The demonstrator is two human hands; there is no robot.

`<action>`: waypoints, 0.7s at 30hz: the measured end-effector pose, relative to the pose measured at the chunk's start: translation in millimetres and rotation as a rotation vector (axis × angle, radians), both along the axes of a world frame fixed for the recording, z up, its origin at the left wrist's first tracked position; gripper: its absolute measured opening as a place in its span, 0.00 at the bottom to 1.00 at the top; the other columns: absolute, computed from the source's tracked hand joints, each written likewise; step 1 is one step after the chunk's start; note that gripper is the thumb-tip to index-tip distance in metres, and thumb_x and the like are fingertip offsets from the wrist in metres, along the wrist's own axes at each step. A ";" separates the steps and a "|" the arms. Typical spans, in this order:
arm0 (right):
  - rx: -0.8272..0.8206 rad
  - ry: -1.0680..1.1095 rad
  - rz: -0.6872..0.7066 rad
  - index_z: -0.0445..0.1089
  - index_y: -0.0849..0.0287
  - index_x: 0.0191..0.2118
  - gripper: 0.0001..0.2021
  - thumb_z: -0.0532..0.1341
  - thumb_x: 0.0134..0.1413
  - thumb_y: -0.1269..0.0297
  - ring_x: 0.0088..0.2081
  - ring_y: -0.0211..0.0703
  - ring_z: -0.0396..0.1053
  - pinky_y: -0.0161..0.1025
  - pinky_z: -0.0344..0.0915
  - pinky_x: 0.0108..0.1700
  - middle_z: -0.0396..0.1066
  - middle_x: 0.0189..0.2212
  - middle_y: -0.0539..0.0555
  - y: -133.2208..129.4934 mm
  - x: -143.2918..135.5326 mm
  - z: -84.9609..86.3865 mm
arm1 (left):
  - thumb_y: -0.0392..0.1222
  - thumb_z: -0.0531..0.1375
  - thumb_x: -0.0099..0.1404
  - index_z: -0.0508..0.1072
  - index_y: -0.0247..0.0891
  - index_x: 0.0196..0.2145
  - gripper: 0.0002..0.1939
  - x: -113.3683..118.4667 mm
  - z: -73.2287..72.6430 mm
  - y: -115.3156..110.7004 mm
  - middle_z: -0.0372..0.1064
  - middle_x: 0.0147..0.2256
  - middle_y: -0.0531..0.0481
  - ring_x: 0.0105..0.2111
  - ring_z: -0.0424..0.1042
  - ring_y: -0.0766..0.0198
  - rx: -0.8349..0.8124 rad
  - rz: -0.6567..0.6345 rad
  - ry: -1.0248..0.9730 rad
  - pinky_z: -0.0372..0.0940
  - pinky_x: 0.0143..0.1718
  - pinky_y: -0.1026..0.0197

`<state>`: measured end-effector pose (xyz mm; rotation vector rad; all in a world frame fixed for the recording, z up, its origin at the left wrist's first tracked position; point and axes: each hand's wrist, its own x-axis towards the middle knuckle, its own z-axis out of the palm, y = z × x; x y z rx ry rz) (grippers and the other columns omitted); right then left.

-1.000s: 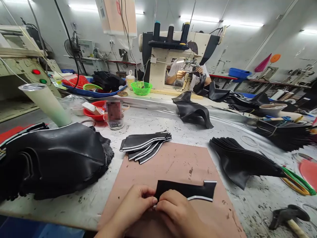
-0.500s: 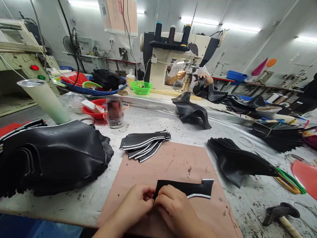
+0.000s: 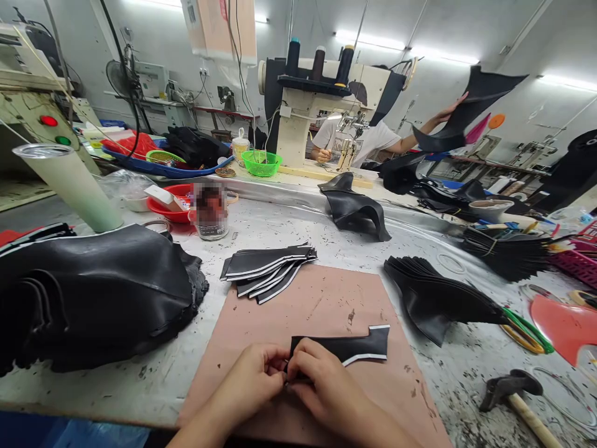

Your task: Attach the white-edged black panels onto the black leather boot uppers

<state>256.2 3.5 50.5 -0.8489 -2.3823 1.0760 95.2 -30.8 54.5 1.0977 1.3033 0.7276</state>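
A black leather piece with white-edged strips (image 3: 359, 347) lies over a pinkish-brown work mat (image 3: 308, 305). At its left end, my left hand (image 3: 261, 373) pinches the edge between thumb and fingers. My right hand (image 3: 321, 382) is closed on the same end, its fingertips close against the left ones. The fingers hide the exact spot they grip. Behind the mat's far edge rests a fanned stack of similar white-edged black pieces (image 3: 265, 267).
A large pile of black leather (image 3: 116, 286) fills the left side. To the right are a fanned black stack (image 3: 438, 298) and a hammer (image 3: 517, 398). A glass jar (image 3: 213, 230) stands behind. Across the bench, a co-worker's raised hand (image 3: 450, 112) holds black leather beside a sewing machine (image 3: 298, 112).
My hands stay at the left end of the leather piece, which has turned slightly. The co-worker has lifted a black leather piece high to the right. The whole view has shifted a little.
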 end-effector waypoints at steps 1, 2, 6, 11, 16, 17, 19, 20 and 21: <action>0.016 0.007 0.003 0.66 0.57 0.30 0.13 0.56 0.41 0.84 0.35 0.40 0.64 0.35 0.60 0.36 0.65 0.32 0.51 -0.2 0.5 -0.1 | 0.36 0.52 0.42 0.76 0.33 0.30 0.18 0.1 1.4 0.1 0.67 0.24 0.54 0.25 0.61 0.68 -0.004 0.005 0.002 0.52 0.24 0.65; 0.043 0.021 0.015 0.65 0.57 0.29 0.12 0.56 0.42 0.83 0.36 0.41 0.64 0.36 0.61 0.36 0.65 0.33 0.51 -0.4 1.5 0.4 | 0.36 0.52 0.42 0.75 0.33 0.31 0.18 0.3 2.5 0.1 0.67 0.24 0.54 0.24 0.60 0.68 -0.009 0.013 0.005 0.52 0.24 0.66; 0.035 0.200 0.080 0.62 0.56 0.30 0.08 0.55 0.50 0.77 0.43 0.44 0.66 0.42 0.61 0.45 0.68 0.40 0.54 -1.4 14.3 1.5 | 0.37 0.52 0.40 0.75 0.33 0.32 0.20 1.6 2.8 -0.2 0.64 0.23 0.55 0.23 0.58 0.69 -0.025 0.032 -0.001 0.50 0.23 0.66; -0.147 0.432 -0.189 0.56 0.53 0.36 0.05 0.47 0.64 0.63 0.26 0.37 0.66 0.39 0.65 0.37 0.66 0.26 0.46 3.6 49.0 -7.5 | 0.39 0.50 0.38 0.74 0.33 0.34 0.24 3.5 -0.5 0.9 0.67 0.25 0.53 0.21 0.57 0.70 -0.048 0.026 0.009 0.49 0.22 0.65; 0.460 -0.167 -0.335 0.67 0.57 0.34 0.11 0.55 0.59 0.55 0.32 0.45 0.64 0.41 0.61 0.34 0.65 0.28 0.53 22.9 89.2 -2.6 | 0.42 0.51 0.39 0.73 0.35 0.34 0.23 3.9 -5.6 4.6 0.69 0.27 0.51 0.27 0.64 0.65 -0.015 0.058 0.060 0.54 0.25 0.64; 0.547 -0.270 -0.365 0.67 0.57 0.29 0.12 0.58 0.57 0.55 0.32 0.46 0.63 0.42 0.61 0.35 0.66 0.29 0.54 26.2 98.4 0.2 | 0.43 0.52 0.40 0.73 0.35 0.35 0.22 2.8 -10.3 4.3 0.69 0.27 0.51 0.28 0.65 0.64 -0.005 0.067 0.068 0.56 0.26 0.64; 0.614 -0.431 -0.457 0.63 0.58 0.22 0.13 0.63 0.52 0.59 0.33 0.47 0.63 0.43 0.60 0.36 0.66 0.30 0.55 30.4 119.7 6.0 | 0.46 0.54 0.41 0.71 0.37 0.37 0.23 -1.7 -25.6 1.8 0.67 0.25 0.53 0.27 0.66 0.63 0.012 0.105 0.088 0.58 0.26 0.63; 0.602 -0.492 -0.502 0.62 0.58 0.21 0.13 0.64 0.51 0.63 0.34 0.47 0.63 0.44 0.60 0.37 0.66 0.31 0.55 31.1 131.6 8.9 | 0.48 0.55 0.42 0.70 0.37 0.38 0.24 -5.1 -35.5 0.3 0.65 0.23 0.55 0.24 0.65 0.64 0.017 0.152 0.108 0.59 0.25 0.63; 0.572 -0.538 -0.542 0.62 0.58 0.21 0.12 0.64 0.49 0.67 0.34 0.47 0.63 0.44 0.60 0.37 0.66 0.32 0.55 30.8 143.7 11.8 | 0.50 0.56 0.43 0.69 0.38 0.38 0.24 -9.1 -45.8 -1.1 0.64 0.22 0.56 0.22 0.64 0.64 0.035 0.201 0.123 0.60 0.24 0.62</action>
